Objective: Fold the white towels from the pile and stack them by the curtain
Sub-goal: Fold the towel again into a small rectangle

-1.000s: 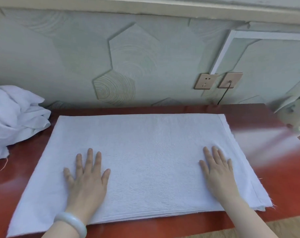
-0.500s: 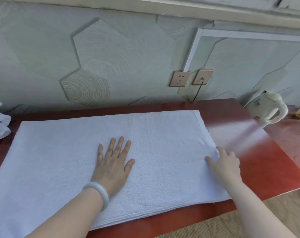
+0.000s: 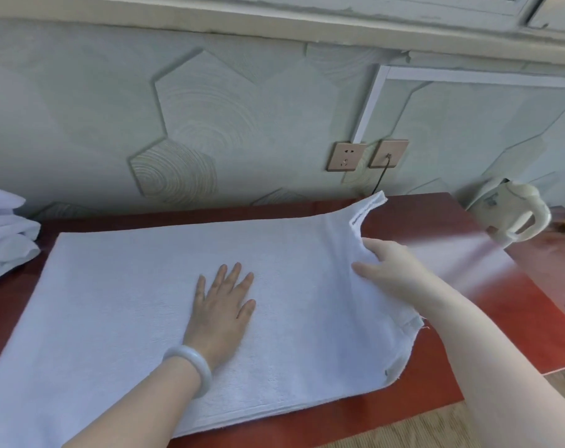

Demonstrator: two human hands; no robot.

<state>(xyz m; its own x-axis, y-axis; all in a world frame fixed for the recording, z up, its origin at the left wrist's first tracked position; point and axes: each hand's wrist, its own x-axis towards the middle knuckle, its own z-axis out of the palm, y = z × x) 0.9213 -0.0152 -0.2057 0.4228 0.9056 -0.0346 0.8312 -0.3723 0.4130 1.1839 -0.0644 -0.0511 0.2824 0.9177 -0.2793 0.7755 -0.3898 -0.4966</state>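
We've got the white towel (image 3: 119, 286) spread across the red table (image 3: 468, 286), filling the middle and lower left of the frame, already doubled over, with layered edges showing along its near side. Our left hand (image 3: 222, 305) lies flat on it just below centre frame, fingers spread and straight, palm down, gripping nothing. On that wrist sits a pale bangle (image 3: 190, 363).

Over on the right, our right hand (image 3: 387, 266) has the towel's right edge pinched, thumb on top and fingers curled under the cloth, and that edge is raised off the table. The far right corner stands up in a peak toward the wall, while the near right corner curls loosely on the wood.

At the left edge of the frame, the pile of white towels (image 3: 6, 234) sits crumpled on the table, just beside the spread towel.

On the wall behind, two sockets (image 3: 368, 155) sit side by side in the centre right, a dark cable (image 3: 380, 179) running down from the right one. At the far right, a white kettle (image 3: 514, 211) stands by the table's corner.
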